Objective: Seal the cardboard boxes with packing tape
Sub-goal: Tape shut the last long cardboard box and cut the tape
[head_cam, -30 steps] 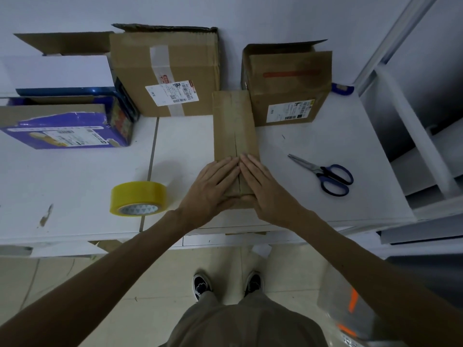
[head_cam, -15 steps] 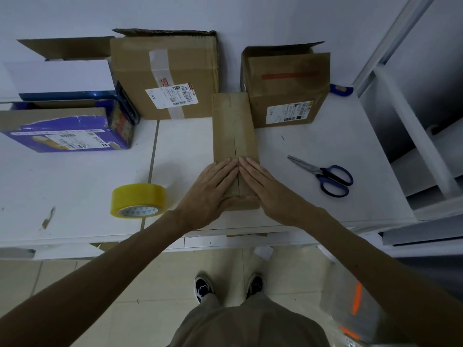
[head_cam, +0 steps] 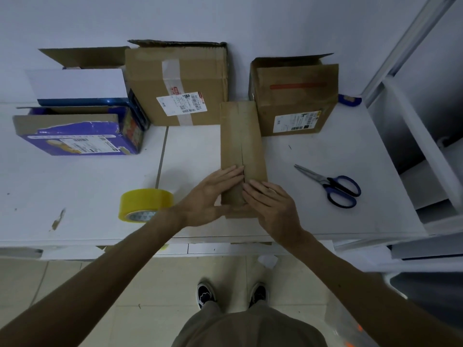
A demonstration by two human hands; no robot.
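your long narrow brown cardboard box (head_cam: 241,136) lies on the white table (head_cam: 325,151), flaps meeting in a lengthwise seam. your left hand (head_cam: 208,196) and right hand (head_cam: 273,204) press its near end, fingers straight.

A long, narrow cardboard box (head_cam: 241,146) lies flat mid-surface (head_cam: 75,196), flaps closed, seam running lengthwise. The yellow packing tape roll (head_cam: 146,205) sits near its left.

Forearms (head_cam: 112,266) bare to the frame edge. Khaki-olive trousers (head_cam: 250,326) at bottom centre. Black shoes (head_cam: 206,295), white markings.
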